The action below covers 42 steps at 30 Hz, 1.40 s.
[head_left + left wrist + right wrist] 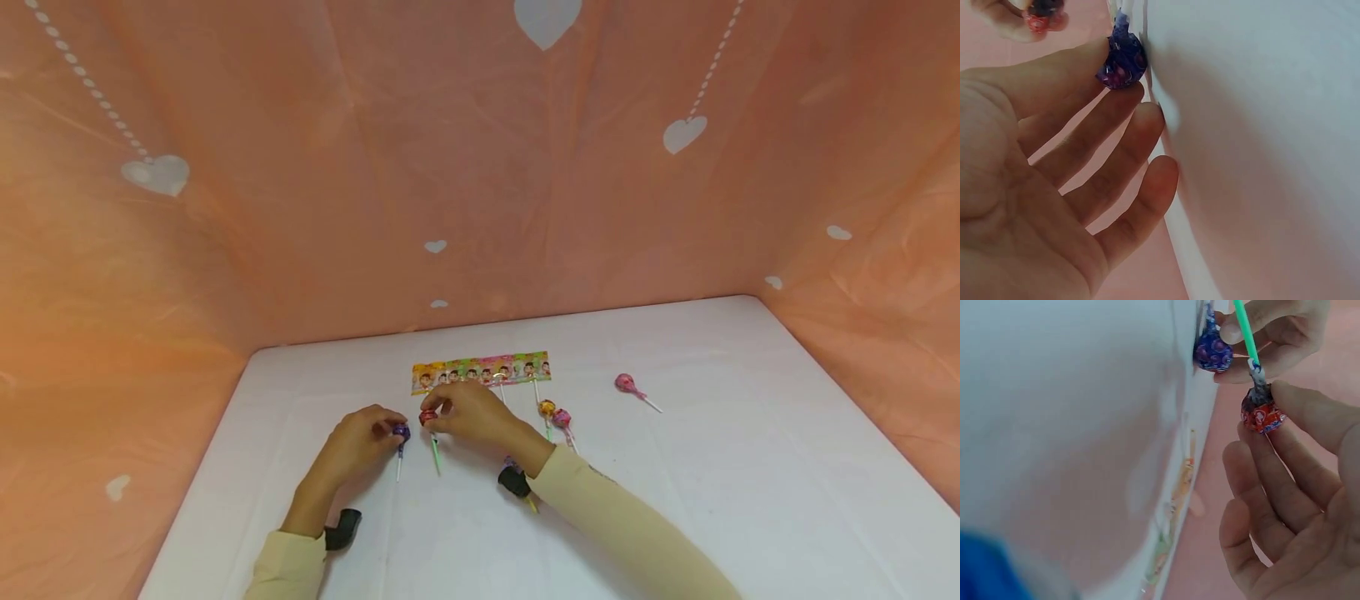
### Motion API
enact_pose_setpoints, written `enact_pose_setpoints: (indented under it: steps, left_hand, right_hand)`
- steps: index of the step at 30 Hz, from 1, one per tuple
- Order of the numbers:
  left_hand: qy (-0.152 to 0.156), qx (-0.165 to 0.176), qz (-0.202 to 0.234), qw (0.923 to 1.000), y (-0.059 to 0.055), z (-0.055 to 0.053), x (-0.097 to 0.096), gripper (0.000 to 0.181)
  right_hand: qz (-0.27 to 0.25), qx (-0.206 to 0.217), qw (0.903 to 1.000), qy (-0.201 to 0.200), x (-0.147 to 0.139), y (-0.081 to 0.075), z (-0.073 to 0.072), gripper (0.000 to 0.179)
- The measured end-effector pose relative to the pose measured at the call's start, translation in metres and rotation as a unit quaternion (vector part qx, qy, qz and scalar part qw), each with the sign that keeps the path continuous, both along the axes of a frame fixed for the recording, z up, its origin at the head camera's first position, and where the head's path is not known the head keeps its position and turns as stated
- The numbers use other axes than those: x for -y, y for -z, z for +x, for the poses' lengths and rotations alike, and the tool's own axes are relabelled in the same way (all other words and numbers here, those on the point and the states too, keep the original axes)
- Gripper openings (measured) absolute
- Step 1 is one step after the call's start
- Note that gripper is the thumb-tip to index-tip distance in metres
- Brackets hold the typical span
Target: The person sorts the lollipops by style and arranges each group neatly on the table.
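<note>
With thumb and fingertips, my left hand (360,439) pinches the purple-blue wrapped head of a lollipop (1124,62) close to the white tabletop, and its white stick points toward me. My right hand (472,408) pinches a red-wrapped lollipop (1262,415) with a green stick, just to the right of the purple one. In the right wrist view, its other fingers curve loosely below the candy. Both candy heads are side by side, a small gap apart, with the sticks pointing the same way.
Behind the hands lies a strip of colourful printed packets (532,367). To the right are a yellow lollipop (547,407), a pink lollipop (562,418) and, farther off, another pink lollipop (626,382). A lollipop with a yellow stick (532,504) is partly hidden under my right wrist.
</note>
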<state>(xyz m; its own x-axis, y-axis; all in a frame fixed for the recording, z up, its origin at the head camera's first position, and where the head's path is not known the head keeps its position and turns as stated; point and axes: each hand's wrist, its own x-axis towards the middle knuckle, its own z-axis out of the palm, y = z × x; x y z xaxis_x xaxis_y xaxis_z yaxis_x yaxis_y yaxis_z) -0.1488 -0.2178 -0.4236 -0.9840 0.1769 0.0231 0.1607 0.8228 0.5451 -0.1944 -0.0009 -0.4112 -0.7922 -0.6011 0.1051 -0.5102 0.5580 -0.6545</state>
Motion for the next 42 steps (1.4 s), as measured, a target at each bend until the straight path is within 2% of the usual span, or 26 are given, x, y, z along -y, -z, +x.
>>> enact_pose_setpoints:
  steps: [5,16,20,29,36,42]
  left_hand:
    - [0.000,0.000,0.000,1.0000,-0.001,0.000,0.000,0.020]
    - [-0.011,0.004,-0.006,0.9999,-0.004,0.001,-0.003,0.021]
    - [-0.017,0.013,-0.007,0.9997,-0.004,0.002,-0.005,0.020]
    - [-0.020,0.009,-0.009,0.9997,-0.004,0.003,-0.005,0.020]
    - [-0.019,-0.002,0.000,0.9998,-0.001,0.003,-0.002,0.021]
    - [-0.017,0.006,0.010,0.9998,-0.001,0.003,-0.001,0.022]
  right_hand:
    - [-0.013,0.030,0.9994,0.011,0.005,0.008,-0.002,0.018]
    - [0.029,-0.009,0.9995,0.007,0.008,0.020,-0.004,0.018]
    - [0.043,-0.007,0.9990,0.010,0.008,0.020,-0.003,0.018]
    - [0.047,0.009,0.9986,0.021,0.009,0.021,-0.003,0.015]
    - [0.052,0.004,0.9984,0.023,0.008,0.020,-0.003,0.017]
    - [0.059,0.000,0.9979,0.026,0.008,0.021,-0.001,0.018]
